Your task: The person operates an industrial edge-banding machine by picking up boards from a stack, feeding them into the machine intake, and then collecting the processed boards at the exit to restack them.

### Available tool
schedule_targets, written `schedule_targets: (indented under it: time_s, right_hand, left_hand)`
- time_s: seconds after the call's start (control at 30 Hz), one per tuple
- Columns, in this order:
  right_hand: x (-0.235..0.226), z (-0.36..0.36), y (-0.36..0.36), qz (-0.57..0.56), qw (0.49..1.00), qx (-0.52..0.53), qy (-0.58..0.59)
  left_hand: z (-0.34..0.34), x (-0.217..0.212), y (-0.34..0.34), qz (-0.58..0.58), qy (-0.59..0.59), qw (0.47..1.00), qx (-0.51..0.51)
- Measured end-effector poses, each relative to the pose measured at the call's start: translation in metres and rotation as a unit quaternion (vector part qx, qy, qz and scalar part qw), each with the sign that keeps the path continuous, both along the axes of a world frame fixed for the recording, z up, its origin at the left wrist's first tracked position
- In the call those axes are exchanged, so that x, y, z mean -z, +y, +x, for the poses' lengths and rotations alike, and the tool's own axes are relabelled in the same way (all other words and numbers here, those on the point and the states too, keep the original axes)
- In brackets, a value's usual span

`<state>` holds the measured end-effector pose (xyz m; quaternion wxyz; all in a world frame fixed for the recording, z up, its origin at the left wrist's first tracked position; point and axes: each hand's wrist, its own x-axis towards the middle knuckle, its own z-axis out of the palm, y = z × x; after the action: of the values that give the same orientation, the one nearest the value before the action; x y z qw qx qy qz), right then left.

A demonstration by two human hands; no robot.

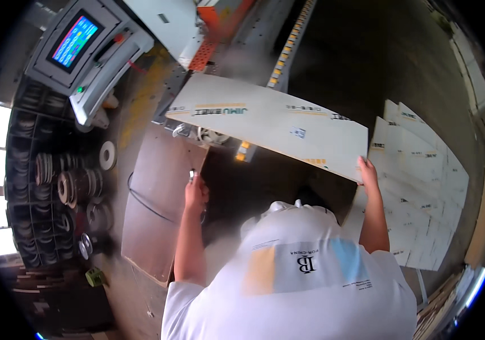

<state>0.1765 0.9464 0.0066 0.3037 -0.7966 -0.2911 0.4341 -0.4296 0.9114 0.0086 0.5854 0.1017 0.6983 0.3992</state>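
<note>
A long white-faced board (276,122) with printed film lies across the edge-banding machine and its roller rail. My right hand (368,170) grips the near right corner of the board, thumb on top and fingers at the edge. Left of the board's near edge, my left hand (196,194) is closed around a small metal-tipped air blow gun (191,175), most of it hidden by the fingers. A black hose (150,204) loops over the brown panel (160,198) beside that hand.
A control cabinet with a lit screen (75,41) stands at the far left. The roller rail (289,48) runs away from me under the board. A stack of white boards (418,181) stands at right. Rolls of edge banding (78,184) fill a rack on the left.
</note>
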Motion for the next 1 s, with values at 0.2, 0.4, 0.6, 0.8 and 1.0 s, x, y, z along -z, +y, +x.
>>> schedule_targets:
  time_s: [0.2,0.4,0.6,0.8,1.0]
  right_hand:
    - [0.003,0.005,0.005,-0.038,0.997,-0.008,0.061]
    - [0.048,0.028,-0.012,-0.141,0.957,0.032,0.251]
    - [0.082,0.005,-0.029,-0.028,0.901,0.077,0.427]
    - [0.073,-0.010,-0.010,-0.020,0.873,0.127,0.471]
    - [0.050,-0.008,0.026,-0.023,0.914,0.134,0.381]
  left_hand:
    - [0.068,0.064,-0.042,0.013,0.088,0.784,0.614]
    - [0.100,0.023,-0.050,0.028,0.104,0.816,0.567]
    - [0.152,0.008,0.020,0.044,-0.041,0.982,0.179]
    - [0.203,-0.001,0.063,0.184,-0.016,0.982,-0.041]
    - [0.212,0.021,0.077,0.175,-0.076,0.982,-0.016]
